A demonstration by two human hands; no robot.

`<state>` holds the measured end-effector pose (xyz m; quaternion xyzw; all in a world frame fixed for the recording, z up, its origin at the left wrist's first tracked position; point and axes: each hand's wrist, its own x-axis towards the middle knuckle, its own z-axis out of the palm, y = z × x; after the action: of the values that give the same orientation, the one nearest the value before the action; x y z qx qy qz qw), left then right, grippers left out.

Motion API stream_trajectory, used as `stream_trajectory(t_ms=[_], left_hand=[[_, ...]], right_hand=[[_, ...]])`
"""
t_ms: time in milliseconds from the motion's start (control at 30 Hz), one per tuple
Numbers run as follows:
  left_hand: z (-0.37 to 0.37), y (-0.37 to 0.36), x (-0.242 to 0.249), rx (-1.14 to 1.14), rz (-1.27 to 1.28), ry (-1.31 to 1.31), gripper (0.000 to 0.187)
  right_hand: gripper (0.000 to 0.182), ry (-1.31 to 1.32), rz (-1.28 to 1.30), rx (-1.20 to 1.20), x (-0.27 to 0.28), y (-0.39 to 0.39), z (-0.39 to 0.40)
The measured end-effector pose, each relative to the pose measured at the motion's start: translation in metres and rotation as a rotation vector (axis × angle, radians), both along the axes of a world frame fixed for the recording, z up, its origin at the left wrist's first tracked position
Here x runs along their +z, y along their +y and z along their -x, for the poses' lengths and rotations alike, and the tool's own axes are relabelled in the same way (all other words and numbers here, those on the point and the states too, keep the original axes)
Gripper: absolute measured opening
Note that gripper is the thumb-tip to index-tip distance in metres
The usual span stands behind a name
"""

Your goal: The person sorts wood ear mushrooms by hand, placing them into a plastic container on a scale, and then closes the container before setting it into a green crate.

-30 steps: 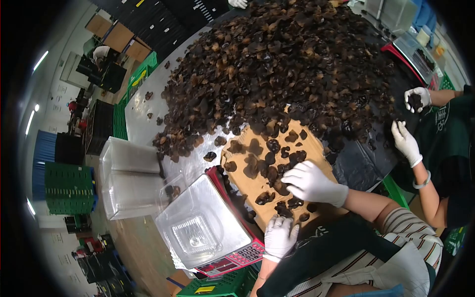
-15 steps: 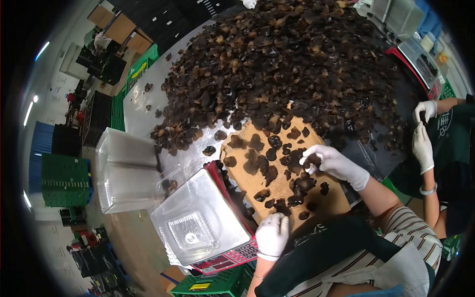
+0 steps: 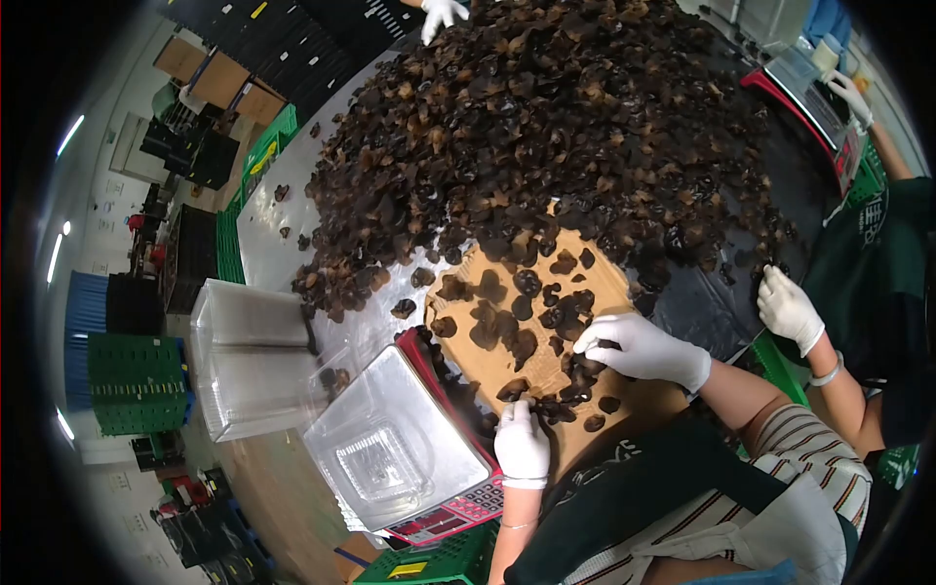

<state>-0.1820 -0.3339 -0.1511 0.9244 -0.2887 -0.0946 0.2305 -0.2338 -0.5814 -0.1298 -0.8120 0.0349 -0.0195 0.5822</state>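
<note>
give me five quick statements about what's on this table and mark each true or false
1. A clear tray sits on the scale. True.
2. The left hand is bare. False: it wears a white glove.
3. Dark pieces lie scattered on the cardboard. True.
4. The big pile is heaped on the scale. False: it is heaped on the table.
5. The fingers of the right hand are above the cardboard. True.
</note>
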Motion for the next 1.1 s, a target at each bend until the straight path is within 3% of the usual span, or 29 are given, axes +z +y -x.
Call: stream_trajectory(t_ms=[100, 233, 300, 333, 400, 433, 567, 667, 767, 900, 1033, 1100], left_hand=[[0.001, -0.003, 0.011, 0.055, 0.312, 0.046, 0.027], [0.016, -0.011, 0.010, 0.267, 0.725, 0.700, 0.027], [0.026, -0.029, 0.023, 0.090, 0.678, 0.683, 0.043], [0.032, -0.036, 0.022, 0.047, 0.724, 0.735, 0.047], [0.036, -0.042, 0.020, -0.012, 0.754, 0.802, 0.061], [0.034, -0.043, 0.021, 0.015, 0.732, 0.676, 0.052], [0.012, -0.039, 0.015, -0.096, 0.448, 0.278, 0.033], [0.010, -0.054, 0.013, -0.185, 0.311, 0.019, 0.033], [0.008, -0.056, -0.009, -0.262, 0.183, -0.102, 0.029], [-0.003, -0.044, 0.006, -0.075, 0.424, -0.008, 0.018], [0.000, -0.026, 0.008, 0.281, 0.534, 0.391, 0.015], [0.007, -0.036, 0.023, 0.135, 0.541, 0.318, 0.014]], right_hand=[[0.023, 0.133, -0.092, 0.049, 0.004, -0.002, 0.006], [0.026, 0.137, -0.097, 0.135, 0.006, 0.007, 0.017], [0.027, 0.064, -0.189, 0.158, 0.009, 0.017, 0.021], [0.026, 0.209, -0.163, 0.224, 0.020, 0.016, 0.024], [0.024, 0.080, -0.081, 0.191, 0.010, 0.008, 0.030], [0.023, 0.018, -0.039, 0.170, 0.006, 0.001, 0.037], [0.018, 0.272, -0.022, 0.539, 0.028, -0.049, 0.062], [0.021, 0.220, 0.039, 0.483, 0.031, -0.049, 0.065], [0.023, 0.094, 0.102, 0.215, 0.025, -0.032, 0.055], [0.021, 0.028, 0.295, 0.064, 0.004, -0.024, 0.044], [0.018, -0.052, 0.312, -0.030, -0.001, -0.021, 0.025], [0.018, -0.104, 0.368, -0.098, -0.002, -0.018, 0.008]])
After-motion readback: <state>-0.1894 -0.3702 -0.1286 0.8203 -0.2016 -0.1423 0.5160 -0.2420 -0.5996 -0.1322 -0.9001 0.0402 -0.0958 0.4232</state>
